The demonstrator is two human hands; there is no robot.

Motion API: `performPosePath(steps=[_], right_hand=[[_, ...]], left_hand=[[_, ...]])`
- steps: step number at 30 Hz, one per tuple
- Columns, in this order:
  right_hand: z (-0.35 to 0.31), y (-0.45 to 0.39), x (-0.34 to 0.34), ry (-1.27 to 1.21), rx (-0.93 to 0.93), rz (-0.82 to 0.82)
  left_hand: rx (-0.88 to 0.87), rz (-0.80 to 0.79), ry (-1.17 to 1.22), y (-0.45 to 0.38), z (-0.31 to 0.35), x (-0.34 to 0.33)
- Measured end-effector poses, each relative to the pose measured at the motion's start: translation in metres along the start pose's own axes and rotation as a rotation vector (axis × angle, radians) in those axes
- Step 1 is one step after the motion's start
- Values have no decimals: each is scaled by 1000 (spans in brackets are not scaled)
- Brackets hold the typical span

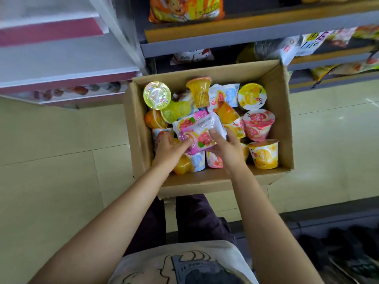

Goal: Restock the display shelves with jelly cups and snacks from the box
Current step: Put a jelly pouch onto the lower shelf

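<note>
Holding one pink pouch (200,131) between both hands over the middle of the box (284,119) — left hand (171,149) pinches its near-left end, right hand (224,145) grips the near-right edge. Pouch's long axis runs left-near to right-far; shelves (225,41) lie beyond the box's far wall — lift goes forward.

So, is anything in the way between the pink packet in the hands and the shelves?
Nothing visible blocks it. Both the left hand and right hand hold the pink packet on top of the cups, and the box is open toward the shelves.
</note>
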State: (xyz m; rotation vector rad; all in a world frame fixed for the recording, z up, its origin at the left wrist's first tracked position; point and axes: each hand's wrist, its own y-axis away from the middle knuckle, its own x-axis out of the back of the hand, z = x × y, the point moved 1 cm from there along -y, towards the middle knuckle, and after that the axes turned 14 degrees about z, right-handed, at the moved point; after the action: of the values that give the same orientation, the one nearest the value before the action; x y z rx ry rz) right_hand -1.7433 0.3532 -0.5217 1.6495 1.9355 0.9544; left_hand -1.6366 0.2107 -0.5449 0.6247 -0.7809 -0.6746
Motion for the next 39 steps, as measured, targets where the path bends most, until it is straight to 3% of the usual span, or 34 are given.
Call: performPosePath(steps=[3,6,11,16,20,25,29,34,39], right_hand=[[6,-4,-9,-315,-243,-11],[18,-3,-18,-425,-370,-64],[34,7,-19,-147,-270,-186],[42,4,-22,162,-168,-302],[41,-5,-27,461,-92,-305],[48,-41,-18,253,-166,-37],[65,-60,-44,33,-380,-38],[73,-78,-70,-216,-535,138],[73,-88,-86,-75,-501,174]], left_hand=[[324,-187,324,-2,13,-5],[364,-201,412,1,17,-16],[408,-79,711,-3,14,-21],[459,-105,871,-1,9,-21],[453,-25,829,-10,-3,-9],[203,151,465,-30,-14,25],[114,118,261,-39,-27,31],[163,106,331,-40,-45,21],[216,103,409,-38,-50,19]])
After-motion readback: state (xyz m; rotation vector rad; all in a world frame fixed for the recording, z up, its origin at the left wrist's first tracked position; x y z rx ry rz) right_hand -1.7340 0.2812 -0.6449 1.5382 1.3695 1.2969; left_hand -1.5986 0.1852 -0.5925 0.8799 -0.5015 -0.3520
